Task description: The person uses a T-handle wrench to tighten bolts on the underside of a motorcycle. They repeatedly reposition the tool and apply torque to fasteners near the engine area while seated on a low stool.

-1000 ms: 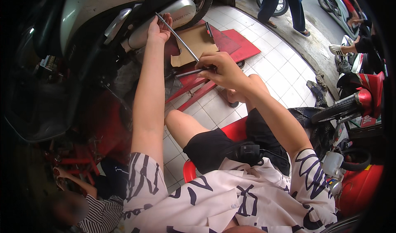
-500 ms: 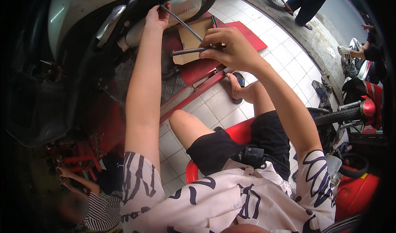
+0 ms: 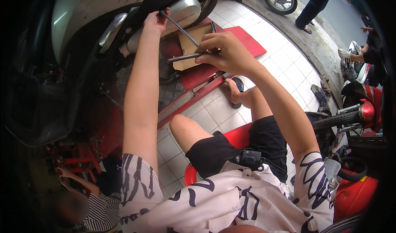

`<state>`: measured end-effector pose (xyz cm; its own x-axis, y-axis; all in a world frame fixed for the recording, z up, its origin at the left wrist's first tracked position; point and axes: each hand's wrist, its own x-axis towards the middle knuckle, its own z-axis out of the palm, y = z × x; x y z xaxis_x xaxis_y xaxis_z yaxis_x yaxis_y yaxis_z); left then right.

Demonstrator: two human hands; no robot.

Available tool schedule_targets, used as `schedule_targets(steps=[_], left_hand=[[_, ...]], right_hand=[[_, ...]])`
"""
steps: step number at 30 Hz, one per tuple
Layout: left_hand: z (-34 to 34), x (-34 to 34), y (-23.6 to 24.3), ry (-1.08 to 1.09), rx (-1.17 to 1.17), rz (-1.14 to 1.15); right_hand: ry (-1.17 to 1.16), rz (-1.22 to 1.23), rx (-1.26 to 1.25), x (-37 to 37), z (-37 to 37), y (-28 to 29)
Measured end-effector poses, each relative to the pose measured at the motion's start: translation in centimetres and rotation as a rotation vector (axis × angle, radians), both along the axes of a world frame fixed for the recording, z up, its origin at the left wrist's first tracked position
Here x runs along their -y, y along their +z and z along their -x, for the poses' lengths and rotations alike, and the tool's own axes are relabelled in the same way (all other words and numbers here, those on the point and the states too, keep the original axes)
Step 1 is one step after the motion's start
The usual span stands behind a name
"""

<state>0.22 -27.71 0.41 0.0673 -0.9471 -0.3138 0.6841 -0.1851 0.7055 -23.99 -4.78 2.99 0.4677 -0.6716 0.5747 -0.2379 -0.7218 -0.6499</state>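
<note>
A dark metal T-handle wrench spans my two hands beside the scooter. My right hand is closed round its crossbar, and one bar end sticks out to the left. At the far end of the shaft, my left hand has its fingers round the tip, close to the silver engine cover. Those fingers partly hide the tip, so I cannot tell whether it sits on a bolt.
Below the scooter is a red lift platform with a piece of cardboard on it. I sit on a red stool over white tiles. Another person in a striped shirt works at lower left; someone walks at the top right. A red motorcycle stands at right.
My right hand and the crossbar have shifted slightly left and a little lower. My left hand stays at the shaft's far end. The walking person has moved a step.
</note>
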Motion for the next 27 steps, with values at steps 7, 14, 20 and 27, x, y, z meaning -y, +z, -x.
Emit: schedule_targets(steps=[7, 14, 20, 27], left_hand=[[-0.7, -0.6, -0.5, 0.032, -0.015, 0.014], [1.8, -10.1, -4.6, -0.498, -0.444, 0.336], [6.1, -16.4, -6.7, -0.571, -0.678, 0.458], [5.8, -15.1, -6.3, -0.539, -0.582, 0.432]], right_hand=[[0.006, 0.012, 0.023, 0.6, -1.1, 0.4], [0.034, 0.102, 0.088, 2.6, -0.9, -1.4], [0.09, -0.202, 0.327, 2.1, -1.0, -3.6], [-0.202, -0.38, 0.469, -0.1, 1.2, -1.1]])
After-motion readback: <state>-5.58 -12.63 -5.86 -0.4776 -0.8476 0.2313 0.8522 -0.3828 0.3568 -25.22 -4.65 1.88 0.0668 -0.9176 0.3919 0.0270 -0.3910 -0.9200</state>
